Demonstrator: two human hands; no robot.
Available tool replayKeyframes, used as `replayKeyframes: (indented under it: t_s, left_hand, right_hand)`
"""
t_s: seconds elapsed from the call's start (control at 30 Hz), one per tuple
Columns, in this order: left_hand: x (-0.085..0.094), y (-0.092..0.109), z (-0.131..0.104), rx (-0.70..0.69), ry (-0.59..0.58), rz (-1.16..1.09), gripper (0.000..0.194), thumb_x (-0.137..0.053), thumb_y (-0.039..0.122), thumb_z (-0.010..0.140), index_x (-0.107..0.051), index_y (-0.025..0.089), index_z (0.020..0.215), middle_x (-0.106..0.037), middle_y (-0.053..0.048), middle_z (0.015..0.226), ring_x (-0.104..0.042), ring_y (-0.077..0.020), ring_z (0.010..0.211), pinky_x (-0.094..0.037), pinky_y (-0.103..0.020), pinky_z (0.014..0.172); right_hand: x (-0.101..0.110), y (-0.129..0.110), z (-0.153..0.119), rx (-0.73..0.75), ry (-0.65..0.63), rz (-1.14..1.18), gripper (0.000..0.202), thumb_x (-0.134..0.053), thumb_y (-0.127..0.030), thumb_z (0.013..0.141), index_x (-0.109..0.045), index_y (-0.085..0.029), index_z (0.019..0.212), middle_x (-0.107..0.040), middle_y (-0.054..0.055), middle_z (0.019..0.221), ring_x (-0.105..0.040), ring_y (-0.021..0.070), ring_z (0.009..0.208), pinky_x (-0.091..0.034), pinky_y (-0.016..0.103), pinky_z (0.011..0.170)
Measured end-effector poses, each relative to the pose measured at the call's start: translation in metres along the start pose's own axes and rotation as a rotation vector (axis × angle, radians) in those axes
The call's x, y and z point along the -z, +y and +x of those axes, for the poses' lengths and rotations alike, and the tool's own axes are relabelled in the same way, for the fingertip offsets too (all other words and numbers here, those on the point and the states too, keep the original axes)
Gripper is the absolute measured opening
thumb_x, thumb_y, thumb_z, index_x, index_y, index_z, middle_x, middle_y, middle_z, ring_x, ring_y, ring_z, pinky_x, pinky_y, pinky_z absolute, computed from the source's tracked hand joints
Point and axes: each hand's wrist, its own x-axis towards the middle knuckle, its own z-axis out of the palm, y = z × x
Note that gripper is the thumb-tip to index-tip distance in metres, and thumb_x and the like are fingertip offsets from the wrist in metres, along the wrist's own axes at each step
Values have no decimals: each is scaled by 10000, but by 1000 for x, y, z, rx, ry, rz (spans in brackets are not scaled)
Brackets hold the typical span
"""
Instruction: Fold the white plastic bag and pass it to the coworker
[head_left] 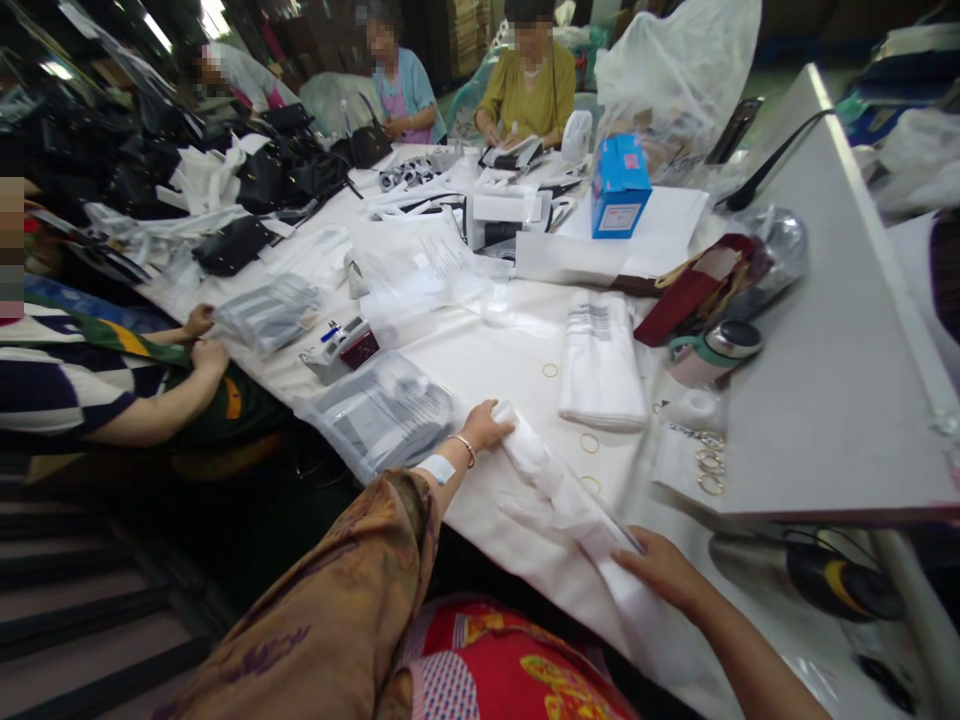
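A long, soft white bundle (551, 490), seemingly thin wrapping or bags, lies across the near table edge between my hands. At its far left end, my left hand (484, 425) closes its fingers on the material. Lower down on the right, my right hand (660, 565) grips the other end with its thumb on top. Left of my left hand sits a clear plastic bag (382, 410) with something grey inside. A folded stack of printed white bags (602, 365) lies beyond the bundle, and thin yellow bands (589, 443) are scattered beside it.
A panel (832, 400) borders the right side, near a flask (716, 352) and a dark red bag (697, 285). A blue box (621, 187) stands farther back. A co-worker's hands (206, 340) are at the left edge. Black bags (232, 245) are heaped far left.
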Motion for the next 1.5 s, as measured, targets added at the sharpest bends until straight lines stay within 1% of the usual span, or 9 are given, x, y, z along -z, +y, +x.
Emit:
replayKeyframes:
  t_s: [0.13, 0.3, 0.37, 0.53, 0.7, 0.93, 1.17, 1.3, 1.5]
  left_hand:
    - [-2, -8, -16, -35, 89, -22, 913, -847, 328, 743, -412, 116, 1518, -504, -160, 1451, -506, -234, 1328, -401, -293, 1167]
    - [-11, -17, -36, -162, 296, -8, 728, -789, 311, 805, -494, 113, 1441, -497, -149, 1350, -476, -238, 1306, -381, -366, 1205]
    - [-11, -15, -39, -231, 273, 50, 760, -787, 317, 796, -477, 158, 1472, -444, -145, 1398, -463, -260, 1314, -390, -408, 1203]
    - [2, -4, -34, -317, 31, 302, 820, -765, 251, 747, -453, 308, 1503, -187, -131, 1612, -233, -383, 1496, -358, -554, 1204]
    - [11, -8, -31, -399, -7, 391, 636, -683, 123, 755, -551, 259, 1362, -242, -113, 1598, -287, -342, 1478, -447, -483, 1154]
    - [2, -37, -43, -501, 62, 411, 369, -617, 97, 813, -598, 159, 1176, -355, -132, 1525, -415, -303, 1384, -462, -403, 1148]
    - [-2, -51, -54, -500, 103, 450, 366, -611, 102, 837, -615, 163, 1198, -390, -138, 1518, -385, -307, 1406, -463, -428, 1142]
    - [-2, -58, -62, -508, 100, 453, 440, -563, 99, 869, -597, 179, 1300, -378, -139, 1527, -353, -294, 1438, -422, -432, 1176]
    - [0, -64, -72, -465, 108, 423, 463, -663, 154, 856, -617, 185, 1316, -390, -152, 1506, -397, -317, 1401, -406, -437, 1187]
  right_hand:
    - [-3, 0, -3, 23, 106, -39, 566, -562, -668, 723, -696, -192, 1000, -706, 102, 1011, -624, 370, 965, -456, 456, 856]
    - [-8, 2, -8, 30, 140, -98, 593, -515, -648, 745, -671, -190, 1087, -693, 98, 1101, -615, 357, 1051, -460, 470, 944]
    - [-11, 3, -10, 38, 134, -134, 627, -500, -617, 757, -635, -173, 1180, -675, 98, 1174, -607, 338, 1101, -454, 465, 990]
    - [-20, 4, -14, 41, 148, -213, 664, -462, -599, 791, -553, -186, 1304, -647, 81, 1251, -600, 301, 1146, -451, 441, 1025]
    - [-28, -3, -20, 0, 194, -320, 648, -367, -561, 815, -532, -212, 1335, -646, 76, 1258, -607, 302, 1138, -463, 451, 995]
    - [-32, -5, -23, -5, 232, -367, 616, -366, -521, 837, -512, -225, 1357, -635, 68, 1284, -618, 296, 1125, -478, 439, 972]
    - [-31, -1, -21, 8, 228, -378, 595, -372, -562, 869, -523, -231, 1340, -631, 62, 1284, -604, 286, 1154, -472, 424, 997]
    - [-33, 2, -21, 18, 239, -393, 596, -368, -555, 879, -515, -229, 1355, -627, 68, 1291, -604, 289, 1152, -473, 434, 994]
    - [-29, 0, -21, 23, 236, -378, 602, -391, -542, 859, -521, -217, 1349, -629, 69, 1276, -610, 288, 1128, -481, 439, 980]
